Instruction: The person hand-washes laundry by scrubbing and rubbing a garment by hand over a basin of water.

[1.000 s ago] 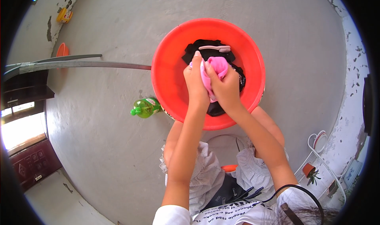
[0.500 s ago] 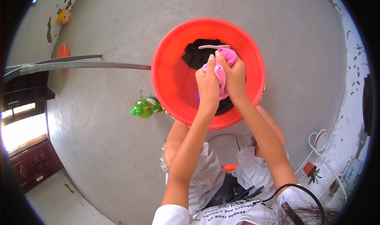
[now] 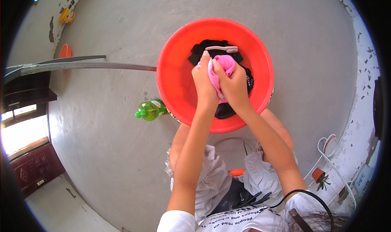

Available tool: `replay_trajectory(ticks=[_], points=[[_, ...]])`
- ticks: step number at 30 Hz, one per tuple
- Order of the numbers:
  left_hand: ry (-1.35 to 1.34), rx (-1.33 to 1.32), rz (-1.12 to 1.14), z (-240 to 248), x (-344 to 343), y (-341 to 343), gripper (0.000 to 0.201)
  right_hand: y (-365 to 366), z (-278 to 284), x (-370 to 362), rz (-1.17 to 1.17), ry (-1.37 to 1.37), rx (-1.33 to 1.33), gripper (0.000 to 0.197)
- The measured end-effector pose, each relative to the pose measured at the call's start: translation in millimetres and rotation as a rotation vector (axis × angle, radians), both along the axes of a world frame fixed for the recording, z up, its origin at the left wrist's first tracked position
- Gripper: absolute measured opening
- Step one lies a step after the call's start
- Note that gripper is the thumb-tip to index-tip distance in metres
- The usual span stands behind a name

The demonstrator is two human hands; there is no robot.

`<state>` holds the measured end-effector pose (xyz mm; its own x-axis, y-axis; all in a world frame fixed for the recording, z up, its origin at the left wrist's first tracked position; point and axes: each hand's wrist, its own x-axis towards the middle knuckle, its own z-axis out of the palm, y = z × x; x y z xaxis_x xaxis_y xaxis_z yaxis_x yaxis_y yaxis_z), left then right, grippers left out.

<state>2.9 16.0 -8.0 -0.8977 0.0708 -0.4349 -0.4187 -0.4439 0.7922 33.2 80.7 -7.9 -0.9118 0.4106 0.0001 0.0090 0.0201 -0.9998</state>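
Note:
Over the large red basin [image 3: 166, 56], a crumpled pink cloth [image 3: 225, 63] is bunched between my two hands. My left hand [image 3: 205, 80] grips its left side with the thumb pointing up and away. On the other side my right hand [image 3: 235, 87] has its fingers wrapped round the cloth. Beneath them black clothes [image 3: 199, 53] lie in the basin. A brush with a pale pink handle [image 3: 220, 48] rests on the black fabric at the far side. The lower folds of the pink cloth are partly hidden by my hands.
A bottle of green liquid [image 3: 150, 111] stands just left of the basin. Long grey metal bars [image 3: 87, 67] reach in from the left. Farther off are a small orange tub [image 3: 65, 51] and a yellow container [image 3: 66, 16]. A white rack and potted plant [image 3: 319, 175] stand at lower right.
My hands have shifted slightly left and nearer to me, and the pink cloth has been turned between them. More of the brush and the black clothes now shows.

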Motion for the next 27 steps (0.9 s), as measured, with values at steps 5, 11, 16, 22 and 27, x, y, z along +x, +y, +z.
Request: replay_trajectory(ticks=[5, 11, 16, 22, 27], points=[[-0.004, -0.127, -0.038, 1.4, 13.0, 15.7, 0.031, 23.0, -8.2, -11.1, -0.046, -0.066, -0.104, 0.021], [0.04, -0.106, -0.004, 13.3, 12.0, 12.4, 0.037, 13.9, -3.9, -9.9, -0.064, -0.003, -0.079, 0.023], [0.018, -0.016, 0.023, 6.3, -1.2, -6.3, 0.036, -3.5, -0.8, 1.1, 0.012, 0.033, 0.114, 0.025], [-0.035, 0.095, 0.008, 4.5, -2.7, -5.9, 0.03, -5.6, 2.3, 2.1, 0.015, 0.012, 0.12, 0.024], [-0.073, -0.064, -0.045, 0.9, 4.6, 8.4, 0.027, 11.1, -7.1, -10.3, -0.099, 0.006, 0.002, 0.025]])
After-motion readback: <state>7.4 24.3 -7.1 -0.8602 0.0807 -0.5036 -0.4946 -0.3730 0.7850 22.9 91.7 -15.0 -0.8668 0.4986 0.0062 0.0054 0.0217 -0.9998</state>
